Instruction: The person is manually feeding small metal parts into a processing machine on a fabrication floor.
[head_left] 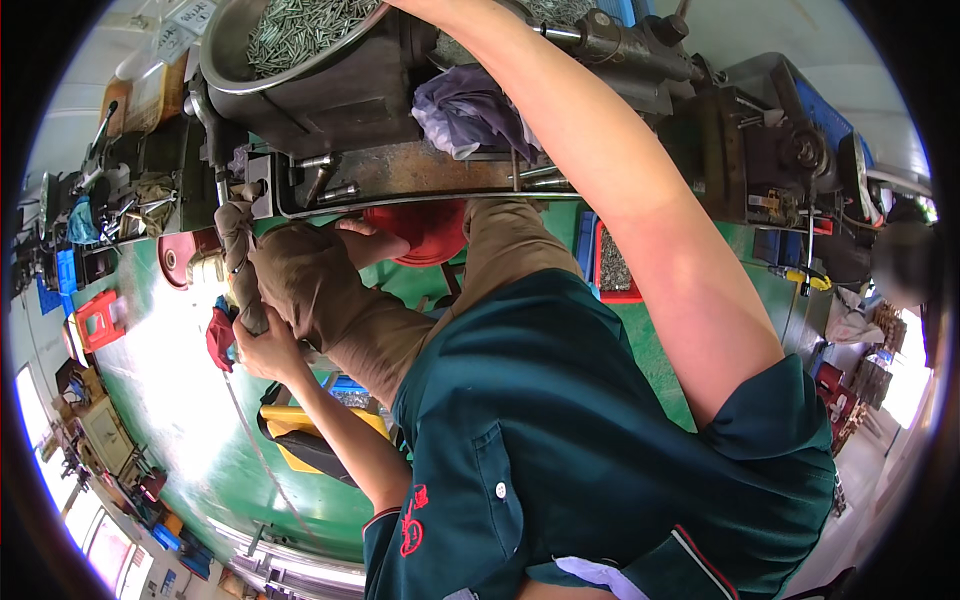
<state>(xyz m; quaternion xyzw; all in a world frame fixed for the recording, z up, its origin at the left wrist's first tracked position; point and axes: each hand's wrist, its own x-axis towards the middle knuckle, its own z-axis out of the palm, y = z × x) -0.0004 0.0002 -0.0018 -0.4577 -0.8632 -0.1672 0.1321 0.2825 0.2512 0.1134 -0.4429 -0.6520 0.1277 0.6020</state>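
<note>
My left hand point(268, 345) is closed around the lower end of a lever handle point(238, 255) wrapped in grey-brown cloth. The lever rises along the left side of the machine beside my knee. Next to that hand hangs a piece of red cloth point(220, 338). My right forearm reaches up across the bench to the top edge, where the hand itself is cut off. Near that wrist stands a round metal bowl point(222, 62) filled with small metal pins point(300, 38). A crumpled purple-grey rag point(462, 110) lies below the forearm on the machine.
A dark metal tray point(400, 180) with short metal rods runs along the bench front. Beneath are a red round container point(430, 235) and a red bin point(622, 296) of small parts. A yellow bin point(300, 455) sits beside my leg. Machinery point(800, 150) stands at the right.
</note>
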